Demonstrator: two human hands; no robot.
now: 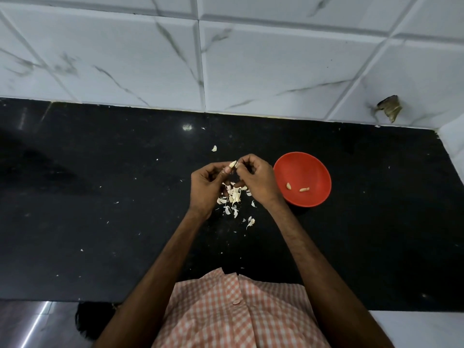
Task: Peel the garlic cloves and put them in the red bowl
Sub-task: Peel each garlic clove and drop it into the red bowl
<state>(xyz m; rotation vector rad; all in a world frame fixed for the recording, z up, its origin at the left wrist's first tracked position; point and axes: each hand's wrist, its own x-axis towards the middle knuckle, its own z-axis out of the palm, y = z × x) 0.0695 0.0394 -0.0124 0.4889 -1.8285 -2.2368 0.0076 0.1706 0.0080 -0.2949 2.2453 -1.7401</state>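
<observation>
Two hands meet above the middle of the black desk (100,197), both working on one garlic clove (233,164). The left hand (208,189) has its fingers curled and pinches the clove between thumb and fingertips. The right hand (256,182), its fingers also curled, nips the clove's right side with thumb and forefinger. The clove is small, pale cream and tapered, with its pointed end aimed away from the person. Whether any skin still clings to it is too small to tell.

Just under the hands, on the desk, lies a loose heap of skins (234,195). It is made of thin, curled, off-white flakes, with a few stray bits trailing toward the near side. One more pale piece (214,148) sits alone a little farther off, beyond the hands. Tiny white specks dot the dark surface around them.

Just right of the right hand stands the red bowl (301,169), round and shallow, resting upright on the desk. Two peeled cloves lie inside it, near its bottom, one (289,186) to the left of the other (304,189). Both are smooth and yellowish and lie slightly apart.

Beyond the desk rises a wall of white tiles (150,59) veined with grey, with a broken hole (389,108) at the far right. At the near edge shows the person's orange-and-white checked shirt (226,310).
</observation>
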